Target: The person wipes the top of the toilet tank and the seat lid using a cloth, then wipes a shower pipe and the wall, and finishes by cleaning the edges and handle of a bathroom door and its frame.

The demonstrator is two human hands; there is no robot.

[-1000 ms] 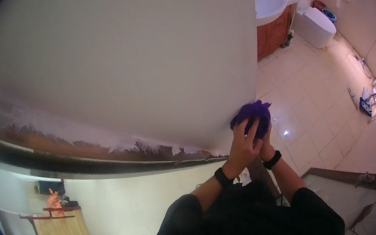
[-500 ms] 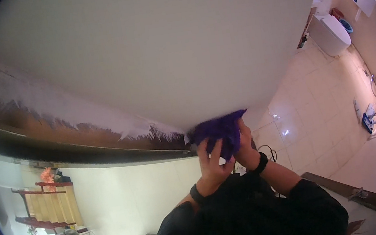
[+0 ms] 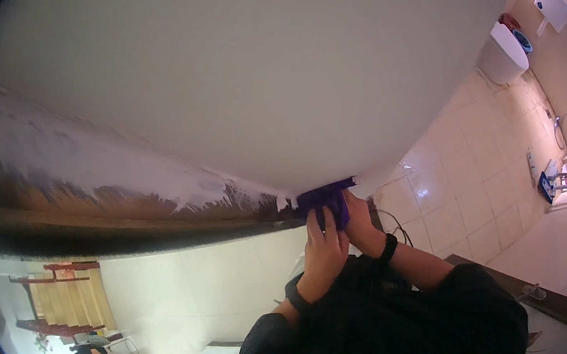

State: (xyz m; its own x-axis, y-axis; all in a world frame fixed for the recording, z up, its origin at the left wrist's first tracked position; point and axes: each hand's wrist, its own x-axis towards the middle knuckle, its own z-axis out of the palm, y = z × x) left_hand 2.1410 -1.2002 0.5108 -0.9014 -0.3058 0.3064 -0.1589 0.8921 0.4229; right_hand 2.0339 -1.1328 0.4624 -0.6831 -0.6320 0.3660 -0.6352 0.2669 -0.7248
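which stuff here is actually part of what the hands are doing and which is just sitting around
In use:
purple cloth
left hand
right hand
white door, cloth pressed at its edge

Just there:
toilet
tiled floor
mop
wooden bench

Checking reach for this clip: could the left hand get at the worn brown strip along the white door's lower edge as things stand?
Probably yes: the left hand grips the purple cloth right beside the strip, with nothing visible between them.
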